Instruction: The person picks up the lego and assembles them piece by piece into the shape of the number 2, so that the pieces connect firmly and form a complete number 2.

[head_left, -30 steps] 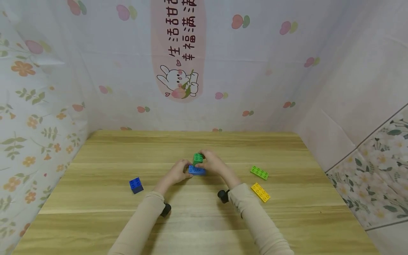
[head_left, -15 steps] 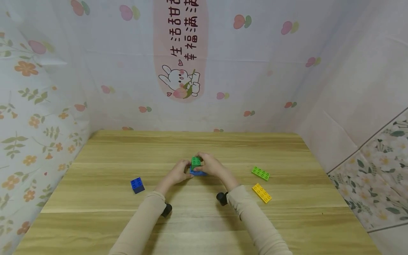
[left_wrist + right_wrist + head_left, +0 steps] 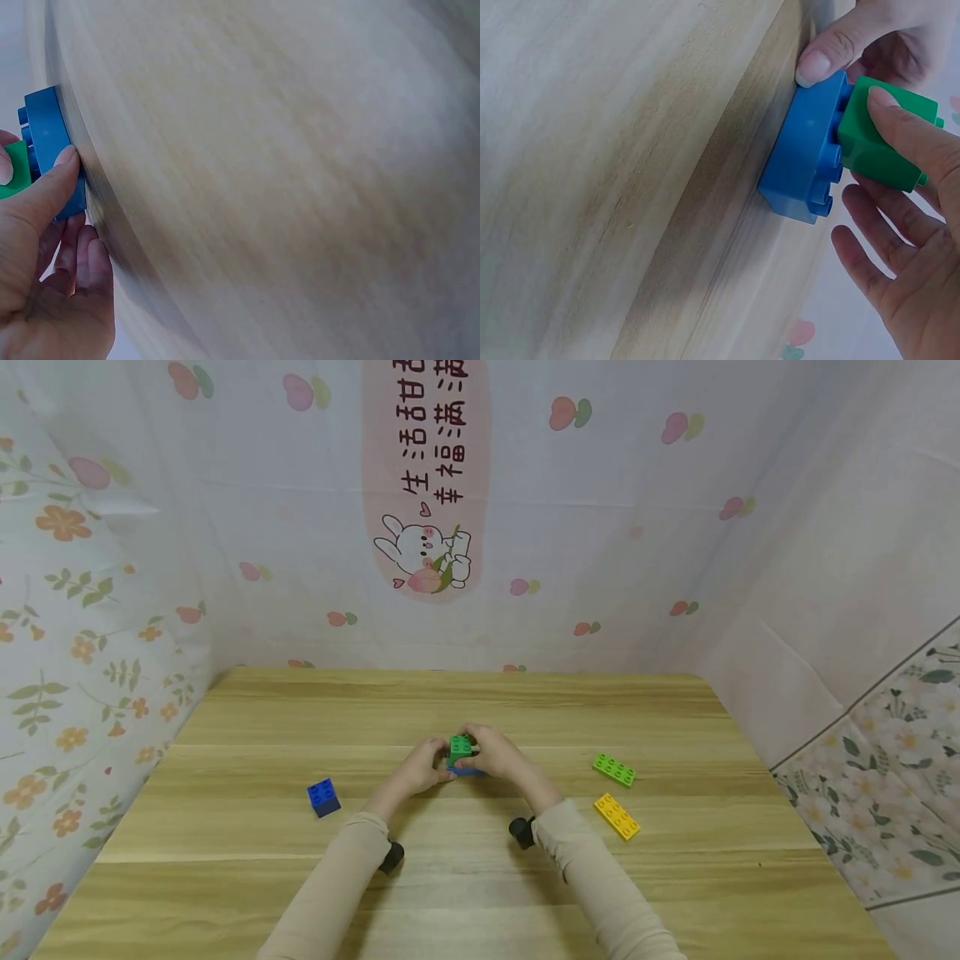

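A long blue toy brick [image 3: 802, 150] lies studs up on the table. My left hand [image 3: 420, 766] grips its left end, and the thumb [image 3: 56, 180] presses along its near side. Over the left part of the blue brick sits a square green brick [image 3: 885, 135], which my right hand [image 3: 501, 754] pinches between thumb and fingers. In the right wrist view, the green brick meets the blue studs slightly askew, with some studs still showing beneath and beside it. Whether it is fully seated I cannot tell. In the left wrist view, only a corner of the green brick [image 3: 16, 171] shows.
A dark blue square brick [image 3: 323, 797] stands on the wooden table [image 3: 225, 835] to the left. On the right lie a flat lime-green brick [image 3: 614, 770] and a flat yellow brick [image 3: 617, 816]. Patterned cloth [image 3: 300, 543] hangs behind the table and along both sides.
My right hand has brought the green brick left and down onto the left part of the blue brick. My left hand has stayed on the blue brick's end.
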Tool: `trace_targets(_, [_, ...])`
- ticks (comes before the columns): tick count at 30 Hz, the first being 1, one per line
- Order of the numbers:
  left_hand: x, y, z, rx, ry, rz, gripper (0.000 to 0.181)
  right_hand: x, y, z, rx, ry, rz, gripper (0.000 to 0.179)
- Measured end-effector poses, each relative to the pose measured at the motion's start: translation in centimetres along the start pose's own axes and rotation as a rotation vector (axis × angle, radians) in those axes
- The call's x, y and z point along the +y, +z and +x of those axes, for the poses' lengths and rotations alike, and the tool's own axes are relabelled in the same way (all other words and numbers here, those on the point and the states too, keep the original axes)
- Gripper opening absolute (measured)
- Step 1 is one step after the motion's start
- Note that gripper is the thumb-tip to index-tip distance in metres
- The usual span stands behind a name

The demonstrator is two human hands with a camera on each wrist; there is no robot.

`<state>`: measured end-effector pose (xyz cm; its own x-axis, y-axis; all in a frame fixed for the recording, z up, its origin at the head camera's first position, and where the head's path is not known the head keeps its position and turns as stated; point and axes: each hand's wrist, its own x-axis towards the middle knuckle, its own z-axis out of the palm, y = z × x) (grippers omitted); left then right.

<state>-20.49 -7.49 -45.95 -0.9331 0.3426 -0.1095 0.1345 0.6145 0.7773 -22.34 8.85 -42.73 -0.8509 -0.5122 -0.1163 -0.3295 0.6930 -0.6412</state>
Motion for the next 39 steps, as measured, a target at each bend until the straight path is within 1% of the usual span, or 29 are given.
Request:
trace_targets(6, [-0.2,0.0,0.0,0.004,0.001,0.002,0.040,0.1,0.0,0.2,-0.011,-0.005,-0.004,0.044])
trace_targets(8, [-0.1,0.0,0.0,0.005,0.004,-0.005,0.040,0.1,-0.1,0.2,-0.005,-0.013,-0.024,0.043])
trace_targets(15, [-0.1,0.1,0.0,0.013,0.019,-0.009,0.038,-0.4,-0.5,0.4,0.019,-0.020,-0.149,0.040])
trace_targets(22, [-0.1,0.1,0.2,0.030,0.016,-0.009,0.040,-1.2,-0.6,0.6,0.031,-0.071,-0.326,0.037])
trace_targets(27, [-0.1,0.0,0.1,0.032,0.013,-0.018,0.038,-1.9,-0.7,0.7,0.007,-0.046,-0.379,0.036])
trace_targets(31, [-0.1,0.2,0.2,0.029,0.001,-0.028,0.035,-2.2,-0.7,0.8,-0.018,-0.031,-0.412,0.033])
trace_targets(37, [0.0,0.2,0.3,0.026,-0.003,-0.039,0.033,-2.3,-0.7,1.0,-0.016,-0.035,-0.395,0.033])
trace_targets(39, [-0.1,0.2,0.3,0.030,-0.002,-0.034,0.032,-2.3,-0.7,1.0,-0.017,-0.041,-0.409,0.032])
